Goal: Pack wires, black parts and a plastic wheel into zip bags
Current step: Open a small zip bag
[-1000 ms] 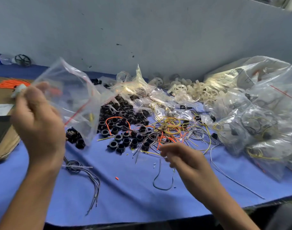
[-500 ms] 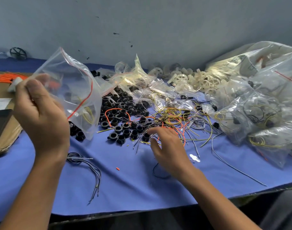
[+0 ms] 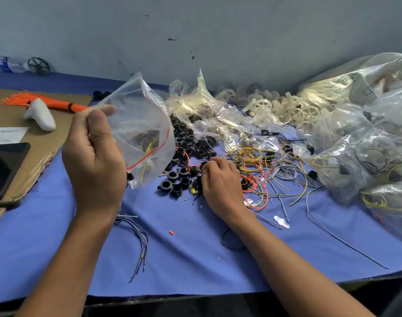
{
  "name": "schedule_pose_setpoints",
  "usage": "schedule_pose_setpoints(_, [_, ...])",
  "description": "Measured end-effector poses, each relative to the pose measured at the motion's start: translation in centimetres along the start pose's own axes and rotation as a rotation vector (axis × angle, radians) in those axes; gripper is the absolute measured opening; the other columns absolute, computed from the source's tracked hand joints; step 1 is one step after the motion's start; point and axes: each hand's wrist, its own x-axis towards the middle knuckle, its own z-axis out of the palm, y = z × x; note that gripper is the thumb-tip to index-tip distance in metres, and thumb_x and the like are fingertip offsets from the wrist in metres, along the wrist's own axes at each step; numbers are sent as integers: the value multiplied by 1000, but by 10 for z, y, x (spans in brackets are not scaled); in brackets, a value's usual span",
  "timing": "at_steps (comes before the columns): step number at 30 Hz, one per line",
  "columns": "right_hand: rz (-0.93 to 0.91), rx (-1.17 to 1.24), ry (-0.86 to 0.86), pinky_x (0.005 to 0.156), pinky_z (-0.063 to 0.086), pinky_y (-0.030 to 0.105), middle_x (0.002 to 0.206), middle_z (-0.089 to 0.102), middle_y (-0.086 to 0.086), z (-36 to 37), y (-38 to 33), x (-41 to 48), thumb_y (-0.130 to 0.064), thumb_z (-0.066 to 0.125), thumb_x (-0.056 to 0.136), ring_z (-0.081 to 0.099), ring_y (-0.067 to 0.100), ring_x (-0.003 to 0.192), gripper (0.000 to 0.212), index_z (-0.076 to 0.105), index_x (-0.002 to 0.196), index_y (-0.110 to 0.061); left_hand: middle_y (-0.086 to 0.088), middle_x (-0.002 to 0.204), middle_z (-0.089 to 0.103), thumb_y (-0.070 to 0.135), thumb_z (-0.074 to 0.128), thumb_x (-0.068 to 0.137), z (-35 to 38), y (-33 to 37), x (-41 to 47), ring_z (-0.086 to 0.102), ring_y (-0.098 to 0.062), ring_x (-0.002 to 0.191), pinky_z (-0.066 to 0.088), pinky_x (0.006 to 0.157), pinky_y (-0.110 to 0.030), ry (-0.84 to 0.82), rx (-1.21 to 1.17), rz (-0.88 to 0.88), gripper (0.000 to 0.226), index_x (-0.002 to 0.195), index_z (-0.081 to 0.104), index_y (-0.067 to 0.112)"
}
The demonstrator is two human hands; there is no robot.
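The left hand point(image 3: 94, 161) is raised above the blue worktop point(image 3: 195, 259), thumb and fingers pinching the edge of a clear zip bag point(image 3: 140, 120) with a yellow wire and something dark inside. The right hand point(image 3: 220, 179) is low on the worktop where the heap of black parts point(image 3: 184, 154) meets the tangle of wires point(image 3: 264, 161), its fingers curled down into them; whether they grasp anything cannot be told. White wheels point(image 3: 305, 110) lie at the back by the wall, filled bags point(image 3: 366, 145) to the right.
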Motion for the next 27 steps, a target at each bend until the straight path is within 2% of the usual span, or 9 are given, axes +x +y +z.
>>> schedule_pose_setpoints(3, [19,43,217,92,38,38,114,58,12,-4,-3,-3,-18,57,95,49,33,103,13,68,97,-11,-7,84,62,40,34,107,5,1,-5,52,-29,61,44,61,-39,-32,7,-11,39,113,64,15])
schedule_pose_setpoints(6, [45,91,392,82,33,30,94,50,6,-8,-4,-6,-21,59,95,41,25,88,8,67,93,-18,1,73,55,41,35,107,11,3,-12,50,-24,58,41,59,-34,-65,4,-19,38,114,64,18])
schedule_pose_setpoints(9, [27,207,449,71,36,34,75,52,0,-9,-2,-8,-13,55,98,37,19,74,8,63,95,-15,5,62,51,40,35,107,16,5,-19,49,-20,53,38,54,-34,-102,26,4,34,113,64,23])
schedule_pose_setpoints(11, [55,315,459,69,37,35,71,55,-2,-10,0,-9,-18,50,101,40,19,74,10,60,100,-17,5,61,51,40,35,107,17,6,-23,50,-21,54,40,54,-36,-128,41,10,34,114,64,23])
schedule_pose_setpoints(14, [100,443,500,74,40,31,83,60,-7,-11,1,-8,-21,49,101,44,14,85,10,58,106,-23,4,58,50,42,35,106,17,7,-25,49,-19,52,39,52,-36,-151,44,6,33,113,63,26])
schedule_pose_setpoints(19, [137,488,576,90,41,24,106,63,-5,-12,3,-6,-19,48,101,48,13,104,23,62,119,-15,10,57,50,45,35,104,21,4,-31,44,-13,50,35,51,-35,-204,39,-34,34,113,63,28])
schedule_pose_setpoints(21, [117,472,578,94,42,28,111,62,-4,-14,3,-6,-16,46,102,47,14,109,29,59,127,-14,10,55,48,46,35,103,25,4,-35,43,-13,48,34,50,-35,-235,36,-46,33,112,62,28])
schedule_pose_setpoints(24, [105,475,569,104,40,41,129,60,0,-20,0,-6,-10,46,100,47,20,122,39,52,139,-9,11,54,48,50,34,102,28,2,-41,43,-11,47,37,49,-37,-285,37,-59,35,113,61,30])
schedule_pose_setpoints(27, [134,551,593,111,33,44,143,48,-6,-44,-2,-6,-13,43,101,40,21,134,45,43,145,-13,9,55,52,56,32,100,31,4,-43,47,-13,48,45,51,-44,-332,51,-66,39,114,60,32])
